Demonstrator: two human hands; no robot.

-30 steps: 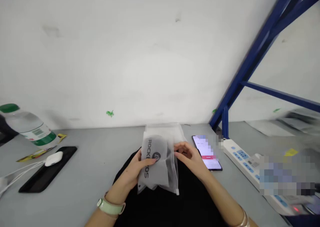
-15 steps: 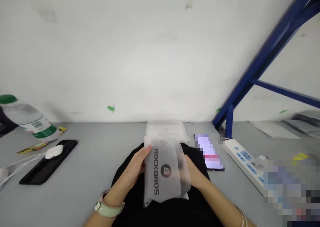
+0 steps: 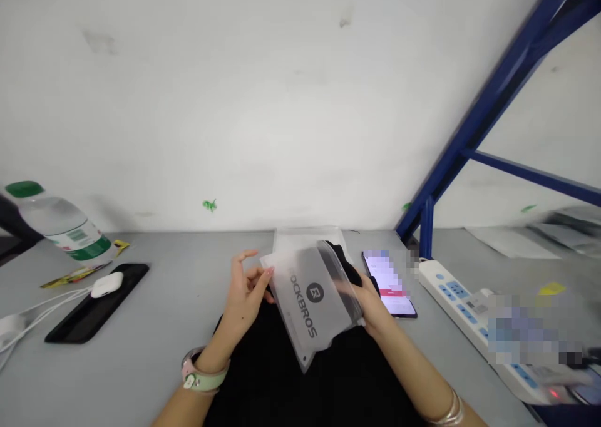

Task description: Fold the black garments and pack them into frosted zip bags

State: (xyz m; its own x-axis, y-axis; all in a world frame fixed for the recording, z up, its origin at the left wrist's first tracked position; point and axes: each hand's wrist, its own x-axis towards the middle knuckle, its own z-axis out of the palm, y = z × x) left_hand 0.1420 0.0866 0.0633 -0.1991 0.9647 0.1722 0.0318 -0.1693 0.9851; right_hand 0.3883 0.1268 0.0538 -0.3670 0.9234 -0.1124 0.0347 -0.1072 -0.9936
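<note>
A frosted translucent zip bag (image 3: 300, 317) printed ROCKBROS hangs tilted over black cloth (image 3: 282, 389) on the table. My left hand (image 3: 246, 289) pinches the bag's upper left corner between thumb and finger, its other fingers loosely curled. At the bag's right, zip-edge side is my right hand (image 3: 370, 305), closed, with a bunched part of the black cloth raised against it. Its fingers show faintly through the plastic, and their exact grip is partly hidden. Behind the bag lies another pale, flat plastic bag (image 3: 307, 234).
Left on the grey table are a green-capped bottle (image 3: 66, 223), a black phone (image 3: 70, 324), a white earphone case (image 3: 107, 284) and cables. Rightward lie a lit phone (image 3: 387, 286) and a white power strip (image 3: 451, 302), near a blue metal frame (image 3: 474, 126).
The bag has tilted and its zip edge has turned up to the right. Black cloth has risen beside my right hand. My left hand has moved left and loosened to a fingertip pinch.
</note>
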